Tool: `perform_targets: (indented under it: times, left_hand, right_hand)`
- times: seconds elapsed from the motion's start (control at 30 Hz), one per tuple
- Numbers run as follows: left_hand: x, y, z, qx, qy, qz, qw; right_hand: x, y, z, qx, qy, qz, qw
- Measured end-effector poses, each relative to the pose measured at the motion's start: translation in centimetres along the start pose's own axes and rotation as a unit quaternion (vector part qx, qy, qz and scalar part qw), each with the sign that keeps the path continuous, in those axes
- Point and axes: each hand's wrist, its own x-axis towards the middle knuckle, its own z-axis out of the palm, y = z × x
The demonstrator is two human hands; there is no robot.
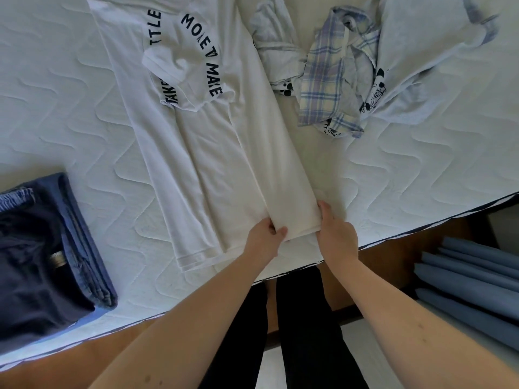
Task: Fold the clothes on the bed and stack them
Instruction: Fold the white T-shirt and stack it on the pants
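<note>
The white T-shirt (196,153) lies lengthwise mid-bed, right side folded in. Both hands — left hand (262,237), right hand (335,234) — pinch its near hem with curled fingers. It looks light and limp — best held at the hem corners to keep creases straight.

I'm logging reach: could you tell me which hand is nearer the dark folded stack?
Left. The left hand grips the white shirt's hem nearer the dark stack; the right hand lies farther.
</note>
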Motion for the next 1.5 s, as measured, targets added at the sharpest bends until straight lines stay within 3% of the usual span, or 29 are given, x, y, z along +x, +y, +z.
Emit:
perform_targets:
  times: [0.17, 0.3, 0.4, 0.53, 0.73, 0.93, 1.13, 1.33, 1.4, 1.5]
  left_hand:
    - [-0.6, 0.1, -0.4, 0.118, -0.009, -0.003, 0.993]
    - [-0.3, -0.1, -1.3, 0.219, -0.012, -0.031, 0.975]
    - [0.5, -0.4, -2.4, 0.209, -0.024, -0.018, 0.977]
    - [2.1, 0.2, -4.3, 0.105, -0.029, 0.030, 0.994]
    - [6.2, 4.7, -10.1, -0.003, 0.070, 0.061, 0.996]
    - [10.7, 9.3, -15.9, -0.119, 0.168, 0.092, 0.974]
    - [13.7, 14.0, -20.8, -0.066, 0.241, 0.157, 0.955]
    - [15.9, 16.0, -25.4, -0.022, 0.333, 0.192, 0.923]
    - [17.2, 16.1, -27.3, 0.028, 0.372, 0.179, 0.911]
    - [19.5, 16.5, -30.7, 0.097, 0.392, 0.078, 0.912]
  right_hand:
    - [-1.0, 0.4, -0.3, 0.015, -0.027, -0.027, 0.999]
    - [-1.4, -0.3, -1.3, 0.020, 0.049, -0.034, 0.998]
    - [0.2, -2.1, -2.2, 0.025, 0.091, -0.069, 0.993]
    - [3.9, -5.4, -3.1, 0.041, 0.095, -0.109, 0.989]
    - [10.5, -9.9, -4.9, 0.014, 0.067, -0.194, 0.979]
    - [16.9, -14.4, -6.1, -0.033, 0.036, -0.248, 0.968]
    - [22.1, -18.9, -7.0, -0.012, 0.059, -0.276, 0.959]
    - [25.0, -21.8, -6.2, -0.034, 0.019, -0.311, 0.950]
    - [25.3, -22.1, -5.8, -0.032, 0.040, -0.311, 0.949]
    - [25.9, -22.8, -5.6, -0.026, 0.114, -0.293, 0.949]
